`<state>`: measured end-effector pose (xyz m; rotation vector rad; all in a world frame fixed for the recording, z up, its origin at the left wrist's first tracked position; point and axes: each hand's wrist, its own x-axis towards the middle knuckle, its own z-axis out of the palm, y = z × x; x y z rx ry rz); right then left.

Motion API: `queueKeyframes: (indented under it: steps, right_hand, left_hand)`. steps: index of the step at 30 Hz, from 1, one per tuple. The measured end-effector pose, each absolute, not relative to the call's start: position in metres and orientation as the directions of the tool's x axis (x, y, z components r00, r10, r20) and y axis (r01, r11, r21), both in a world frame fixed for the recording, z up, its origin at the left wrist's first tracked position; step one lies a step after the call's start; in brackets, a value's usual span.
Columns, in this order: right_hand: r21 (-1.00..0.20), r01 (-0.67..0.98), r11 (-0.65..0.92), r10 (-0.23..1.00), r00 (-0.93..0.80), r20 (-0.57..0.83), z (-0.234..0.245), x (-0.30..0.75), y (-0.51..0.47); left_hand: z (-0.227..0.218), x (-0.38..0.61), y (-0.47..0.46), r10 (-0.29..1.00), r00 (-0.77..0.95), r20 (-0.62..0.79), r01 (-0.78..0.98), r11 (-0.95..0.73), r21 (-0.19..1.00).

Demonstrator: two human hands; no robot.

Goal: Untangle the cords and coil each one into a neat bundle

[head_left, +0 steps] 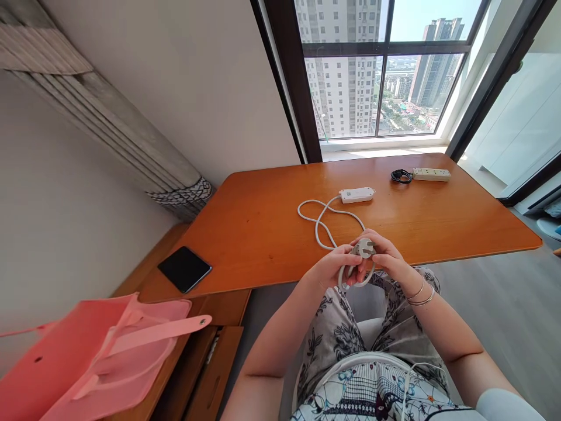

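A: Where's the plug (363, 248)?
B: Held up at the near edge of the surface (263, 204), between left grip (335, 265) and right grip (389, 252).
A: Grip state?
B: Both closed on the plug, fingers pinching it from either side. White cord (318, 221) loops around there too.
A: Orientation?
B: Prongs point right. Body foreshortened, exact tilt unclear.
A: White power strip (357, 195)?
B: On the surface, farther out. Long axis left-right, cord leaves left end.
A: Other strip (431, 174)?
B: Far right, also left-right, black cord (401, 176) bundled at its left.
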<state>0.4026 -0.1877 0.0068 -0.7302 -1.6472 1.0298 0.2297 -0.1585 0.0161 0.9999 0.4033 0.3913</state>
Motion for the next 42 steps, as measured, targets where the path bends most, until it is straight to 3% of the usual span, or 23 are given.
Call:
queueKeyframes:
  steps: [7, 13, 18, 21, 24, 27, 31, 34, 38, 40, 42]
  right_hand:
    - [-0.948, -0.029, 0.318, 0.943, -0.098, 0.319, -0.002, 0.393, -0.182]
    - [-0.963, -0.077, 0.259, 0.966, 0.021, 0.258, -0.008, 0.391, -0.174]
    - [-0.921, -0.120, 0.370, 0.923, -0.067, 0.379, -0.017, 0.395, -0.165]
    - [-0.891, -0.113, 0.439, 0.845, -0.286, 0.452, -0.023, 0.396, -0.164]
    - [-0.839, 0.065, 0.541, 0.734, -0.525, 0.432, -0.019, 0.393, -0.169]
    - [-0.714, 0.275, 0.644, 0.707, -0.569, 0.419, -0.009, 0.386, -0.174]
    - [-0.546, 0.470, 0.694, 0.719, -0.500, 0.483, 0.003, 0.381, -0.168]
    - [-0.475, 0.563, 0.677, 0.712, -0.338, 0.615, 0.012, 0.387, -0.158]
    - [-0.516, 0.585, 0.626, 0.637, -0.001, 0.771, 0.038, 0.408, -0.154]
    - [-0.567, 0.559, 0.605, 0.651, 0.064, 0.757, 0.053, 0.420, -0.158]
    - [-0.627, 0.538, 0.563, 0.733, 0.024, 0.679, 0.065, 0.431, -0.165]
  left_hand:
    - [0.012, 0.237, -0.161, 0.646, 0.738, -0.198, -0.246, 0.530, 0.812]
    - [0.023, 0.236, -0.173, 0.799, 0.589, -0.120, -0.306, 0.358, 0.882]
    - [0.045, 0.227, -0.179, 0.830, 0.556, -0.039, -0.433, 0.329, 0.839]
    - [0.068, 0.216, -0.175, 0.880, 0.473, 0.048, -0.620, 0.293, 0.728]
    - [0.089, 0.206, -0.170, 0.936, 0.336, 0.104, -0.758, 0.203, 0.620]
    - [0.101, 0.200, -0.168, 0.959, 0.252, 0.129, -0.809, 0.136, 0.572]
    - [0.106, 0.197, -0.175, 0.960, 0.207, 0.188, -0.828, 0.070, 0.556]
    - [0.110, 0.196, -0.180, 0.958, 0.115, 0.262, -0.858, -0.037, 0.512]
    - [0.112, 0.195, -0.178, 0.953, -0.051, 0.300, -0.889, -0.180, 0.422]
    - [0.111, 0.191, -0.173, 0.956, -0.083, 0.281, -0.895, -0.196, 0.402]
    - [0.110, 0.183, -0.168, 0.955, -0.100, 0.279, -0.902, -0.206, 0.380]
